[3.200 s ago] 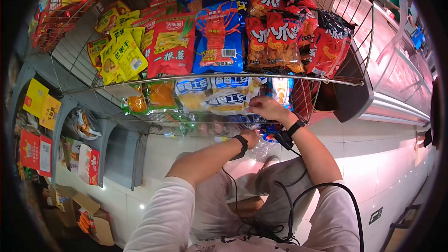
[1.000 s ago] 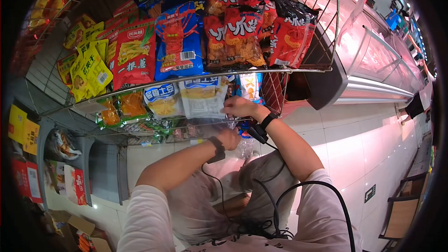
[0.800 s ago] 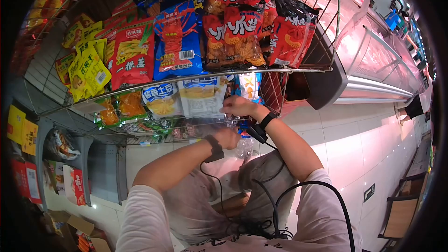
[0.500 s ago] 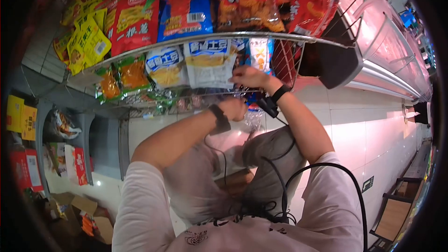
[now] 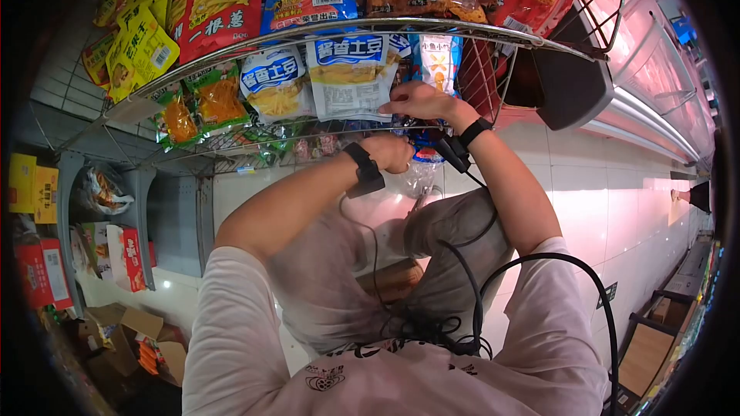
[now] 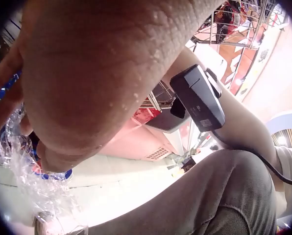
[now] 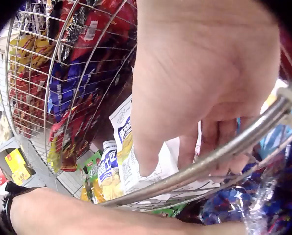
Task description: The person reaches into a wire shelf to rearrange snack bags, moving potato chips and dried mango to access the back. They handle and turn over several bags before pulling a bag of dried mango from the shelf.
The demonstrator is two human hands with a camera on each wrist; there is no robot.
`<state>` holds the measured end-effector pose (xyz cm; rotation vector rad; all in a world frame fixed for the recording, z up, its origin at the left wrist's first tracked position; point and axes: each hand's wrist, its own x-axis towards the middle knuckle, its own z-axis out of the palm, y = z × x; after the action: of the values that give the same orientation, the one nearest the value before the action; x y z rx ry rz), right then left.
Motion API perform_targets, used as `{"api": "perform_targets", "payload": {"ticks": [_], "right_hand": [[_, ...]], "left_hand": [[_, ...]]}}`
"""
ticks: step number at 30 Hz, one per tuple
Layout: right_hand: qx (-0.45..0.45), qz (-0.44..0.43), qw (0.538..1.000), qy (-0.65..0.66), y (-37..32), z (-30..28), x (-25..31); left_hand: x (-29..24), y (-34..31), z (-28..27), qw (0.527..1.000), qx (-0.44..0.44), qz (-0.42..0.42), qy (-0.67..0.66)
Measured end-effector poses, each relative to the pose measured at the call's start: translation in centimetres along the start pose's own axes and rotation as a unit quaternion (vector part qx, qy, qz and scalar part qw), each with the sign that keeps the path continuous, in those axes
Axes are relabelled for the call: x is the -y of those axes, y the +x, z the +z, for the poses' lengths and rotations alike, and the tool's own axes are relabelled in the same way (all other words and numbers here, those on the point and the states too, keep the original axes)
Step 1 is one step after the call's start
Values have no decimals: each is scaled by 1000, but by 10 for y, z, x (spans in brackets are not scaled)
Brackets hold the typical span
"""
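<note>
In the head view my right hand (image 5: 422, 102) pinches the lower right edge of a white and blue potato snack bag (image 5: 351, 81), which stands upright on the lower wire shelf. The right wrist view shows the thumb on the white bag (image 7: 136, 169), other fingers partly behind the metal rail. A second such bag (image 5: 274, 88) stands left of it. My left hand (image 5: 393, 152) is lower, in front of the shelf, its fingers curled. Those fingers grip crinkled clear plastic (image 6: 43, 196) that hangs down in the left wrist view; blue packaging shows beside it.
A wire rail (image 5: 308, 27) runs above the lower bags, with red snack packs (image 5: 223, 8) over it. Orange snack packs (image 5: 220, 100) sit at left; a light blue pack (image 5: 435, 62) stands right. A black cable (image 5: 570, 256) loops over my lap. A chiller (image 5: 655, 123) is at right.
A white bag that lay slanted at my right hand 3.2 seconds ago no longer shows so; the bag there now stands upright. The shelf sits higher in the view. Both hands keep their grips.
</note>
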<state>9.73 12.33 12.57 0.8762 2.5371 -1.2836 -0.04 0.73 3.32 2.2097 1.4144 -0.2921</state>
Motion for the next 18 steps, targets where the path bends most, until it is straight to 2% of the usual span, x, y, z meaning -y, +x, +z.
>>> {"api": "perform_targets", "payload": {"ticks": [6, 8, 9, 11, 12, 14, 15, 17, 18], "right_hand": [[-35, 8, 999, -9, -4, -4, 1], [-49, 46, 992, 107, -11, -8, 10], [-49, 46, 992, 108, -10, -7, 6], [-159, 3, 984, 77, -2, -1, -11], [-160, 3, 984, 78, 1, -1, -20], [-146, -62, 982, -104, 7, -4, -41], [-146, -62, 982, -103, 14, -3, -51], [-181, 7, 977, -117, 25, -1, -66], [-181, 8, 977, -117, 18, -3, -56]], "left_hand": [[-3, -6, -11, 1000, 12, -3, -2], [-3, -8, -15, 1000, 29, -9, -8], [-3, -8, -15, 999, 29, -9, -8], [-1, -8, -16, 999, 29, -1, -17], [0, -7, -16, 999, 29, -2, -16], [3, -6, -16, 999, 32, 9, -31], [4, -4, -13, 999, 32, 9, -31], [7, 1, -7, 999, 39, -13, -25], [7, 2, -7, 999, 39, -12, -25]]}}
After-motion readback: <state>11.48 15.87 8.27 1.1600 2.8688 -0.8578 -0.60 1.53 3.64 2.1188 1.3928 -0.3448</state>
